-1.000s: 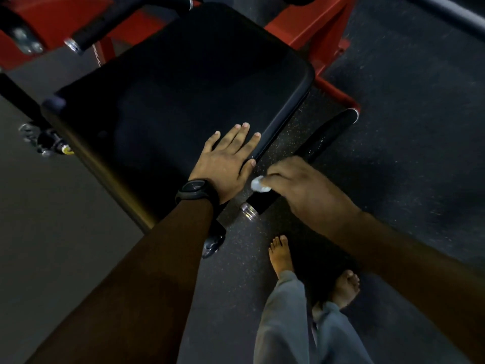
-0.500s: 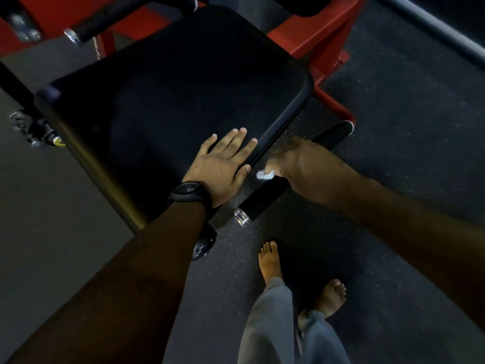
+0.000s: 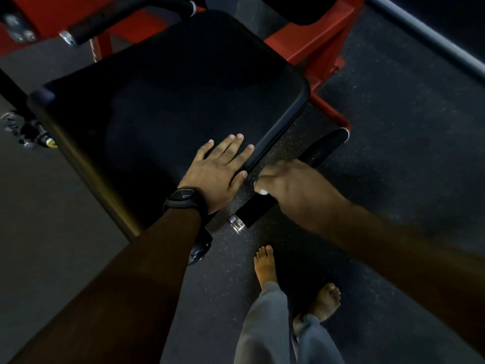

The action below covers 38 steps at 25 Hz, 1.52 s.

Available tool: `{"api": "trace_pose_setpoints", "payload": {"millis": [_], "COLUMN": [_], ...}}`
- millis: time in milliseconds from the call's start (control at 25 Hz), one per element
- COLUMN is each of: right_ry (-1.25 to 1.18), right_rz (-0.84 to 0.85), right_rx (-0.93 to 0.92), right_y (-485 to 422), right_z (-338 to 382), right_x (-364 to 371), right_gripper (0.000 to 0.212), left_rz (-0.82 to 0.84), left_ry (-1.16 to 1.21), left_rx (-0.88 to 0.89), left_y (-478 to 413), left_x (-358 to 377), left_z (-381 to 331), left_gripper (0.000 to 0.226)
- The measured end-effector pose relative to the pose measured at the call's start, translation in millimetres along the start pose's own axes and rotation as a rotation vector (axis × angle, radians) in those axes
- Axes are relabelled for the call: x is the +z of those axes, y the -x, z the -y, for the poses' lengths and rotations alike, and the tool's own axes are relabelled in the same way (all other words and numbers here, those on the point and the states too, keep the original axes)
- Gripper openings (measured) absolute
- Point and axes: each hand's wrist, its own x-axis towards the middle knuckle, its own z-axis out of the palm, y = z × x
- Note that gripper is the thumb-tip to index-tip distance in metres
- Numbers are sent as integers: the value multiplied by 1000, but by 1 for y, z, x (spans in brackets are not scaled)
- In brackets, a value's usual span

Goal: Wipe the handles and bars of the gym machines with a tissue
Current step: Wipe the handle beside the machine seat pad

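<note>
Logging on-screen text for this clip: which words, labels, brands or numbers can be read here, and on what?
No text can be read.
White marks on the red frame: too blurred to read.
Face of the watch: dark, no legible digits.
The handle and the tissue: no print visible.

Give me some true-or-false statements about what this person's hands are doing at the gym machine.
1. The left hand lies flat on the black seat pad. True.
2. The right hand holds a spray bottle. False: it holds a white tissue against the black handle, fingers curled round it.
3. The person wears shoes. False: the feet are bare.
4. A dark watch sits on the left wrist. True.
</note>
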Motion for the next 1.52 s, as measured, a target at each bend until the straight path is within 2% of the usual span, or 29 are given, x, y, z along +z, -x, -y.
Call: {"api": "trace_pose_setpoints", "payload": {"millis": [40,200,280,360,440,520,640,760,880,1000,1160,1360,1520], "right_ry": [41,-46,-346,-716,-939,-1267,-1679,-1938,-1960,-1954,-2176,-2320,-2346], "right_rz": [-72,-364,-561,-716,-854,-909,-950,-1075,-1173,-1128,-1156,-1234,-1118], "right_rx": [0,267,384,645,900,1106,1217,1236,1214,1151,1024,1003,998], "right_y": [5,21,26,27,18,10,4,-3,-10,-10,-6,-7,-5], "right_z": [0,0,33,64,72,77,101,112,104,96,91,73,85], "right_x": [6,35,61,81,87,89,94,97,97,99,103,94,97], "right_gripper": [40,42,31,20,22,28,17,6,6,7,7,12,8], "left_rz": [-5,7,-7,-11,-6,6,13,-1,15,21,58,93,91], "left_ry": [-1,-13,-13,-16,-37,-24,-41,-55,-49,-65,-54,-34,-26], "left_rx": [2,-4,-1,2,1,0,-16,8,0,2,0,12,33], "left_y": [0,0,-1,0,1,-1,-1,-2,-3,-3,-3,-7,-30], "left_x": [0,1,1,1,0,1,3,5,4,3,1,-5,-10], "left_z": [0,-1,0,-2,-3,-3,-2,0,-2,-2,-3,-3,-1], "left_gripper": [57,57,57,56,56,57,57,57,58,57,57,59,63]}}
